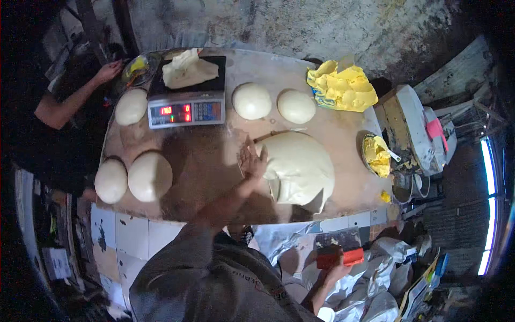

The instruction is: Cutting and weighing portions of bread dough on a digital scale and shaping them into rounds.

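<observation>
My left hand (pixel 252 161) is at the left edge of the big pale dough mass (pixel 298 161), its fingers apart and holding nothing. The dough's near side has cut, drooping flaps. Below the table's front edge, my right hand (pixel 335 268) grips a scraper (pixel 343 257) with a red handle and a dark, flour-streaked blade. Two dough balls (pixel 252 101) (pixel 296 106) sit behind the big mass; more lie at the left (pixel 150 177). A digital scale (pixel 185 111) bears a piece of dough (pixel 189 70).
Yellow fat (pixel 342 86) and a bowl of it (pixel 375 155) with a utensil are at the table's right (pixel 348 129). A co-worker's hand (pixel 109 71) is beside a small bowl (pixel 137 71) at upper left. A box (pixel 407 129) stands right; white sacks (pixel 381 290) lie below.
</observation>
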Tool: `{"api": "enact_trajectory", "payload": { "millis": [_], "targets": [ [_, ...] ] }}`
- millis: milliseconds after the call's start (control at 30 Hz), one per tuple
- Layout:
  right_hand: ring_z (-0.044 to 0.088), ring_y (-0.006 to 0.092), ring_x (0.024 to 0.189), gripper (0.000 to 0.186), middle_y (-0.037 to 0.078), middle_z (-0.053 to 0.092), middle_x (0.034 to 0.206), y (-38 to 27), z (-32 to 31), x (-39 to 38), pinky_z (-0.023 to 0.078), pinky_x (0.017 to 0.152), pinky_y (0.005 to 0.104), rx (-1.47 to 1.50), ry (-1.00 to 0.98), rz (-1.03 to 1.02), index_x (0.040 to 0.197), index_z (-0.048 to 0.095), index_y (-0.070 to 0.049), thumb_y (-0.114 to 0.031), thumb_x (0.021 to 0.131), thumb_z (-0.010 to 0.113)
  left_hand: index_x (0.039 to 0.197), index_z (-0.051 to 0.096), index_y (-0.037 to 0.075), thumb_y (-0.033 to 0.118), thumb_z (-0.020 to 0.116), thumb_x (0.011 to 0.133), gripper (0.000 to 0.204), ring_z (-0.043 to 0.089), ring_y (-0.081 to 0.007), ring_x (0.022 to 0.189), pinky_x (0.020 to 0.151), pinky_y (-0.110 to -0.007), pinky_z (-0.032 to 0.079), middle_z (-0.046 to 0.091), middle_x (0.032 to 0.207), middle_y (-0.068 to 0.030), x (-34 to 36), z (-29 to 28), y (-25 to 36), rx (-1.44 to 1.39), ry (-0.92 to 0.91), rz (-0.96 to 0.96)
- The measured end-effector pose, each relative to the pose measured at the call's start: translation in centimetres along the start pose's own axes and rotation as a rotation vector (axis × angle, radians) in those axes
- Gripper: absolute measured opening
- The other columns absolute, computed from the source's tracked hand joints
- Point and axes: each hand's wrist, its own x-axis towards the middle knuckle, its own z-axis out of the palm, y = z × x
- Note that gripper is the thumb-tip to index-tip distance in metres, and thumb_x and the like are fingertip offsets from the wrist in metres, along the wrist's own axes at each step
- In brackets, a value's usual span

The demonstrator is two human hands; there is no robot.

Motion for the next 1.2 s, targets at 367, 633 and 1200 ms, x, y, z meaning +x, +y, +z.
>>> {"api": "enact_trajectory", "payload": {
  "millis": [367,633,1200],
  "targets": [
    [0.054,0.0182,0.052,0.032,0.010,0.057,0.076,-2.2,-7.9,7.5,0.046,0.043,0.0329,0.056,0.215,0.046,0.099,0.049,0.003,-0.012,0.074,0.063,0.129,0.034,0.010,0.043,0.038,0.086,0.055,0.051,-0.0364,0.101,0.084,-0.045,0.042,0.047,0.119,-0.0185,-1.2,4.6,-5.2,-0.152,-0.082,0.361],
    [0.051,0.0158,0.050,0.026,0.007,0.055,0.070,-0.5,-6.6,6.4,0.042,0.042,0.0299,0.003,0.109,0.094,0.092,0.048,0.000,-0.011,0.074,0.063,0.117,0.048,0.003,0.036,0.050,0.082,0.049,0.058,-0.0330,0.086,0.076,-0.040,0.047,0.058,0.099,-0.0175,-0.5,7.3,-6.4,-0.540,0.100,-0.145],
    [0.052,0.0136,0.074,0.026,0.004,0.057,0.082,11.7,25.3,-8.8,0.043,0.068,0.0278,-0.474,-0.576,-0.048,0.091,0.053,0.000,-0.008,0.070,0.066,0.087,0.062,0.000,-0.008,0.064,0.068,0.021,0.059,-0.0148,0.079,0.067,-0.025,0.049,0.062,0.090,-0.0101,10.4,-7.9,-11.7,-1.644,-0.663,-0.137]
  ]
}}
